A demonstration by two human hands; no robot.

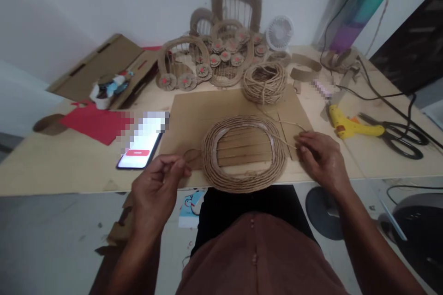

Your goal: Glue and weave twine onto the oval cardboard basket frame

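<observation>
An oval frame wound with jute twine point(209, 161) lies near the table's front edge, with strands of twine strung across its opening. A small twine loop point(192, 153) sticks out from its left side. My left hand point(161, 182) is closed in a pinch at this loop, fingertips against it. To the right of the frame, my right hand point(321, 156) pinches a thin length of twine point(284, 142) that runs back over the frame's upper right side. A ball of jute twine point(265, 84) sits behind the frame on a cardboard sheet point(194, 108).
A phone point(143, 140) and red sheet point(95, 122) lie at left. Several twine frames with flowers point(183, 62) and a small fan point(279, 32) stand at the back. On the right are a yellow glue gun point(356, 126), black-handled scissors point(404, 140) and cables.
</observation>
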